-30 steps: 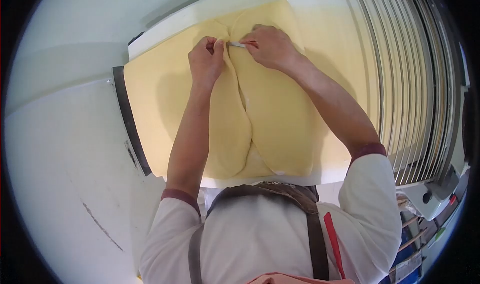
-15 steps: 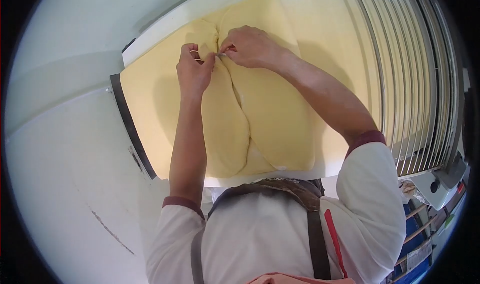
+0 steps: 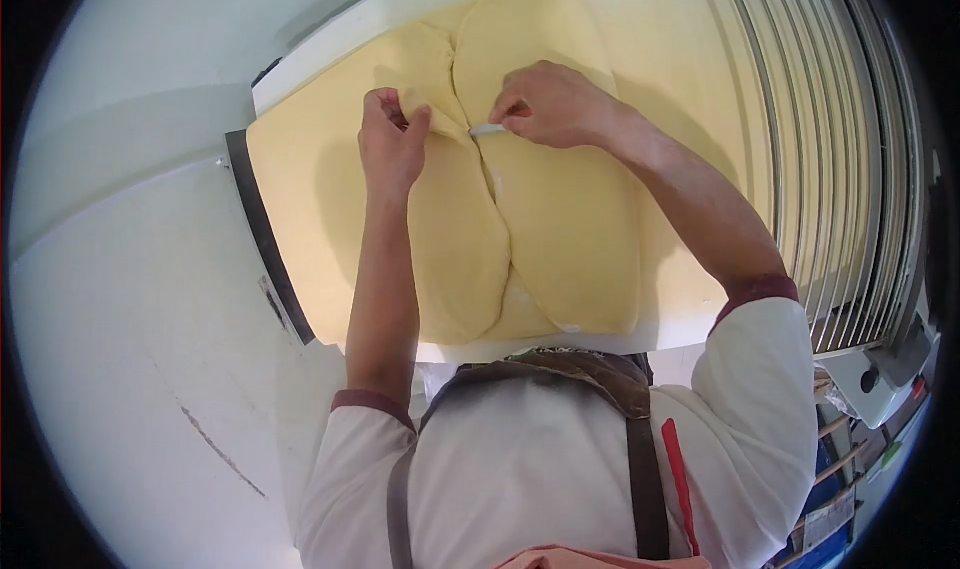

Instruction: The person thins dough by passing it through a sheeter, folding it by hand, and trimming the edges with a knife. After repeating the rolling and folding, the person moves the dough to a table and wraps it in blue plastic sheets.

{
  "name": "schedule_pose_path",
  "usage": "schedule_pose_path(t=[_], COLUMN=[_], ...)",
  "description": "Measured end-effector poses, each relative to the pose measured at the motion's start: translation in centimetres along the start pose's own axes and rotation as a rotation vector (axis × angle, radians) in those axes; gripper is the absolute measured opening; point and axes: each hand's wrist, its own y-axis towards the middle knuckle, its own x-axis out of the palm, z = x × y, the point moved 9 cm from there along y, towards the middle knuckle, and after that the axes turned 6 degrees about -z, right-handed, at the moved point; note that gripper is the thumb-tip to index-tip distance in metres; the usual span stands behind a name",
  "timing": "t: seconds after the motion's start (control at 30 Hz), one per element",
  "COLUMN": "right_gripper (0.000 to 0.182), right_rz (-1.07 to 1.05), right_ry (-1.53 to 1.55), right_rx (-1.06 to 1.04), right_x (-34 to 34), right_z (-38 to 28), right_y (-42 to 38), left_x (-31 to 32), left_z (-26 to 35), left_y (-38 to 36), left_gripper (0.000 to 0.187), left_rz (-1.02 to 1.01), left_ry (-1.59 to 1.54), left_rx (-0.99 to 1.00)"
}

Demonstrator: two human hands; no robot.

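A large sheet of yellow dough (image 3: 570,219) lies folded, its two sides meeting along a wavy seam down the middle. My left hand (image 3: 393,141) is closed in a pinch on the edge of the left dough flap (image 3: 445,249), lifting a small fold of it beside the seam. Just across the seam, my right hand (image 3: 557,107) grips a thin, pale, blade-like strip (image 3: 485,129) between thumb and fingers. The strip's tip points left and meets the seam. White patches show on the dough near the seam and at its lower edge.
Under the dough is a white work surface (image 3: 650,327) with a dark end bar (image 3: 262,234) at its left. A metal guard of parallel rods (image 3: 800,159) borders the right side. A pale wall (image 3: 110,219) stands to the left.
My right hand has moved right, away from my left hand, bringing more of the pale strip into sight. My left hand keeps its pinch. The whole view has shifted slightly.
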Motion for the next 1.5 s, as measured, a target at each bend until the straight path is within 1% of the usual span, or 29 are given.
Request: schedule_pose_path(t=[0.07, 0.17, 0.27, 0.3, 0.37, 0.4, 0.47, 0.5, 0.57, 0.6, 0.67, 0.7, 0.77, 0.8, 0.87, 0.9, 0.97, 1.0, 1.07, 1.1, 1.2, 1.27, 1.37, 1.4, 1.47, 1.5], right_gripper=[0.018, 0.017, 0.017, 0.016, 0.016, 0.018, 0.023, 0.026, 0.034, 0.037, 0.043, 0.042, 0.041, 0.040, 0.039, 0.039, 0.039, 0.037, 0.035, 0.036, 0.039, 0.041, 0.045, 0.044, 0.042, 0.041], right_rz=[0.001, 0.058, -0.049, -0.150, -0.355, -0.222, 0.052, 0.299, 0.790, 0.743, 0.625, 0.605, 0.556, 0.619, 0.745, 0.746, 0.742, 0.724, 0.697, 0.694, 0.698, 0.722, 0.814, 0.836, 0.880, 0.875], right_ry=[0.052, -0.019, -0.044, -0.017, 0.013, 0.023, 0.035, -0.178, -0.601, -0.426, -0.082, 0.059, 0.333, 0.452, 0.683, 0.648, 0.586, 0.484, 0.278, 0.232, 0.144, 0.133, -0.047, -0.072, -0.123, -0.091], right_rx=[0.010, -0.029, -0.016, 0.015, 0.073, 0.063, 0.045, 0.006, -0.079, -0.092, -0.122, -0.070, 0.033, 0.084, 0.187, 0.169, 0.141, 0.179, 0.246, 0.262, 0.300, 0.309, 0.370, 0.327, 0.243, 0.222], right_x=[0.0, 0.3, 0.6, 1.3, 2.2, 0.8, -2.1, -3.8, -4.6, -2.9, 1.9, 3.6, 6.8, 7.4, 8.3, 8.6, 8.8, 8.8, 8.2, 8.4, 9.2, 9.1, 8.3, 7.9, 7.0, 6.6], right_z=[0.7, -0.7, -1.5, -1.3, 0.0, 0.5, 1.3, 0.5, -2.8, -3.3, -5.4, -5.7, -5.4, -4.1, -0.8, -0.1, -0.2, -1.0, -3.3, -3.6, -4.2, -4.6, -5.7, -5.8, -5.3, -5.0], right_y=[-0.2, 1.6, 0.4, -0.3, -2.7, -3.2, -4.4, -5.3, -8.8, -9.1, -9.3, -8.9, -8.0, -8.0, -7.7, -7.3, -7.2, -7.5, -7.7, -7.5, -6.9, -7.1, -7.4, -7.2, -6.8, -6.4], left_x=[0.2, 0.7, 0.4, 0.1, -0.8, -1.1, -1.4, -1.5, -0.5, 0.0, 2.1, 3.2, 5.0, 5.6, 5.8, 5.9, 5.8, 5.6, 4.4, 3.7, 3.5, 3.7, 3.5, 3.1, -0.2, -1.6], left_z=[-0.5, -0.6, -0.6, -0.9, -1.6, -1.7, -1.1, -0.6, 0.2, 0.5, 0.8, 0.9, 0.8, 0.6, 0.6, 0.6, 0.3, 0.3, 0.5, 0.6, 0.5, 0.2, -0.4, -0.6, 0.3, 0.9], left_y=[-0.1, -0.4, -0.2, -0.4, -0.9, -1.2, -1.9, -2.4, -4.1, -4.7, -5.8, -6.5, -6.7, -6.5, -5.9, -5.6, -4.3, -4.0, -3.2, -3.1, -3.2, -3.1, -2.1, -1.6, 0.3, 1.1], left_gripper=[0.027, 0.024, 0.026, 0.027, 0.031, 0.033, 0.034, 0.034, 0.031, 0.029, 0.024, 0.022, 0.019, 0.018, 0.017, 0.016, 0.016, 0.016, 0.015, 0.015, 0.016, 0.016, 0.020, 0.021, 0.027, 0.030], left_rz=[-0.017, -0.038, -0.022, -0.008, 0.043, 0.061, -0.011, -0.050, -0.255, -0.357, -0.460, -0.508, -0.559, -0.587, -0.620, -0.636, -0.594, -0.568, -0.407, -0.327, -0.371, -0.368, -0.374, -0.377, -0.152, -0.036], left_ry=[-0.075, -0.118, -0.183, -0.218, -0.263, -0.285, -0.372, -0.415, -0.343, -0.303, -0.271, -0.258, -0.422, -0.504, -0.420, -0.378, -0.122, 0.006, 0.053, 0.077, 0.076, 0.084, 0.041, 0.017, 0.162, 0.232], left_rx=[0.026, 0.052, 0.073, 0.074, -0.008, -0.045, -0.018, -0.002, -0.011, -0.015, -0.063, -0.088, -0.132, -0.150, -0.093, -0.066, 0.017, 0.060, 0.162, 0.206, 0.167, 0.210, 0.277, 0.300, 0.473, 0.552])
